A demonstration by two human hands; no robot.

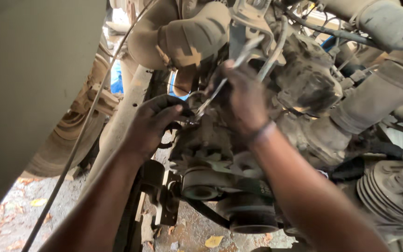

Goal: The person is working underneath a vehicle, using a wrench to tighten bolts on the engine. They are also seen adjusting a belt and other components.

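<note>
A grimy engine [304,84] fills the upper right of the head view. My right hand [246,100] is closed around a metal spanner [246,53] whose shaft runs from the upper right down to a fitting near the engine's middle. My left hand [152,123] sits just left of it, fingers curled at the lower end of the spanner by a small ring-shaped part [193,119]. Whether the left fingers grip the tool or the part is hidden.
A belt pulley [201,184] and a black drive belt [211,212] lie below my hands. A ribbed pulley [390,191] is at the right. Thick hoses [378,93] cross the upper right. A wheel [71,135] and a thin cable [78,144] stand left, with gravel ground [15,219] below.
</note>
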